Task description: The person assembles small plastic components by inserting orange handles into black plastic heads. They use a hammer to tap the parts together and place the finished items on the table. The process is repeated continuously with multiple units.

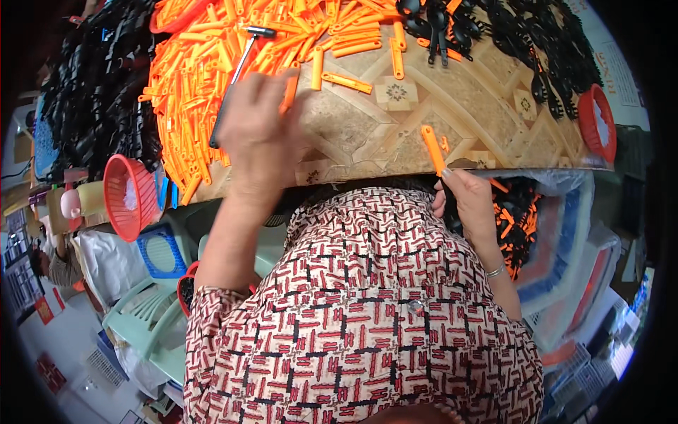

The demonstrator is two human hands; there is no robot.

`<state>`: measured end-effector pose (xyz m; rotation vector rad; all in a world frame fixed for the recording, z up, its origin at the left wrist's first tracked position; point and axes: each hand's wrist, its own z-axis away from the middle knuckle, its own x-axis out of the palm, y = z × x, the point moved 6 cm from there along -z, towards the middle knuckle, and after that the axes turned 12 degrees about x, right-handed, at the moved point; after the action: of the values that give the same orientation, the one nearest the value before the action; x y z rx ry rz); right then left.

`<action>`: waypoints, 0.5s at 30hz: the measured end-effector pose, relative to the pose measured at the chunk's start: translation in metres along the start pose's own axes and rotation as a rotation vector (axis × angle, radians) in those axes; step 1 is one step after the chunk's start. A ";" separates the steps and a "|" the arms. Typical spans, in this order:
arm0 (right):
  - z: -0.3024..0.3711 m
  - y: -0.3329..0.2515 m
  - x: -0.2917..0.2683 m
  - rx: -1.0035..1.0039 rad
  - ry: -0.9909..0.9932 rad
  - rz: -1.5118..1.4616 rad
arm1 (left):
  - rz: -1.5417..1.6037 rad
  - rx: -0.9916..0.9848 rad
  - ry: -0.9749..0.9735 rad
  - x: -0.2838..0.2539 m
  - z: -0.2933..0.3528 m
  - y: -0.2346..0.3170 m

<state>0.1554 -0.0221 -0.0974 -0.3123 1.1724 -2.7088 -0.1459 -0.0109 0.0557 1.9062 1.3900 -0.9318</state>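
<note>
My left hand (258,131) is over the left part of the table, beside the large pile of orange plastic handles (194,88). Motion smears its fingers, so I cannot make out their grip; an orange piece (289,92) shows by the fingertips. A hammer (242,67) with a metal shaft and dark grip lies on the pile, partly behind that hand. My right hand (467,201), at the table's front edge, pinches an orange handle (432,147) that points up and away; something dark shows below it. A small orange scrap (444,143) lies beside the handle.
Black utensil heads (547,63) are heaped at the far right, and black parts (95,78) at the far left. Red baskets stand at the left (131,198) and right (597,124) edges. Below the table's right side, a container holds black and orange pieces (519,226).
</note>
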 end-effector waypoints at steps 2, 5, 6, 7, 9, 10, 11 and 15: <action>0.002 -0.001 0.002 0.014 -0.039 -0.026 | -0.341 -0.012 -0.085 -0.013 0.008 -0.035; 0.002 -0.003 0.006 0.021 -0.092 -0.011 | -0.461 -0.054 -0.192 -0.011 0.025 -0.084; 0.004 -0.004 0.007 0.031 -0.087 -0.013 | -0.445 -0.078 -0.242 -0.005 0.026 -0.089; 0.007 -0.006 0.008 0.034 -0.091 0.017 | -0.443 -0.059 -0.268 -0.002 0.022 -0.087; 0.004 -0.003 0.007 0.050 -0.088 -0.007 | -0.426 -0.061 -0.267 0.004 0.019 -0.097; 0.002 0.000 0.005 0.056 -0.080 -0.020 | -0.413 -0.060 -0.264 0.008 0.016 -0.107; 0.003 -0.001 0.005 0.012 -0.116 -0.028 | -0.369 -0.053 -0.243 0.007 0.022 -0.130; 0.004 0.001 0.006 0.075 -0.145 -0.088 | -0.195 -0.307 -0.227 -0.031 0.004 -0.132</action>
<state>0.1505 -0.0271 -0.0951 -0.5515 1.0386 -2.7427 -0.2796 0.0054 0.0707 1.4140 1.5010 -0.9320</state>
